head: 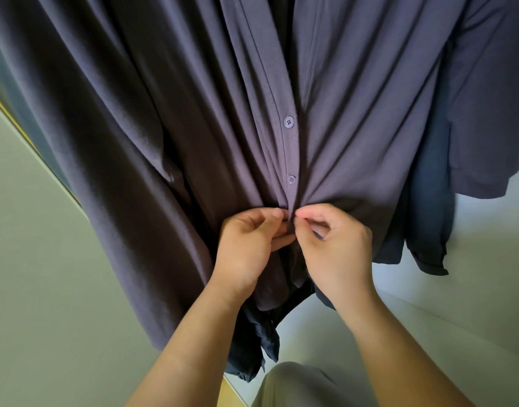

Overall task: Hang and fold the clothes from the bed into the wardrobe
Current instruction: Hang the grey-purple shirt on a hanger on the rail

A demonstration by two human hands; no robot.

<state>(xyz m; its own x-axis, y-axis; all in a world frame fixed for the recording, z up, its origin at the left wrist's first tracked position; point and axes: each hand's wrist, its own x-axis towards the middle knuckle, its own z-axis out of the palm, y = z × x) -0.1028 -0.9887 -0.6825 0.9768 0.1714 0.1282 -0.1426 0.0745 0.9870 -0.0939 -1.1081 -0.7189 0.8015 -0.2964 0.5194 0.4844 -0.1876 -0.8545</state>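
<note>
A long dark purple buttoned garment (170,136) hangs in front of me and fills most of the view. Two purple buttons (288,122) on its front placket are done up. Just below the lower button, my left hand (249,245) pinches the left edge of the placket. My right hand (334,245) pinches the right edge, fingertips almost touching the left hand's. Whatever lies between the fingertips is hidden.
Another dark blue garment (487,113) hangs at the right, with darker cloth (428,215) behind it. A pale wardrobe panel (41,259) is at the left and a pale surface (428,318) lies at the lower right. My knee (296,386) shows at the bottom.
</note>
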